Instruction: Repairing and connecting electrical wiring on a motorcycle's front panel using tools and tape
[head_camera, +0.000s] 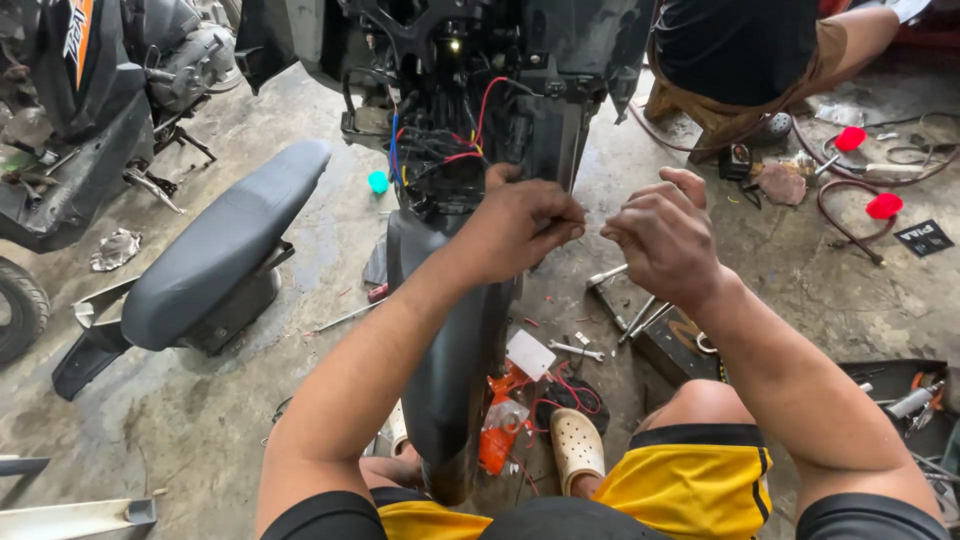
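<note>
Wire, thin and barely visible, is pinched between the closed fingertips of the left hand (520, 225) and the right hand (660, 240), apparently stretched taut for working. Both are held just before the scooter's exposed wiring bundle (450, 140). Spanners (620, 300) are laid on the concrete floor (300, 250) below, within reach.

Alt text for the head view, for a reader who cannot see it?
A person's left hand and right hand are raised close together in front of a stripped scooter's exposed wiring. A detached black seat lies to the left, wrenches on the concrete floor below.
</note>
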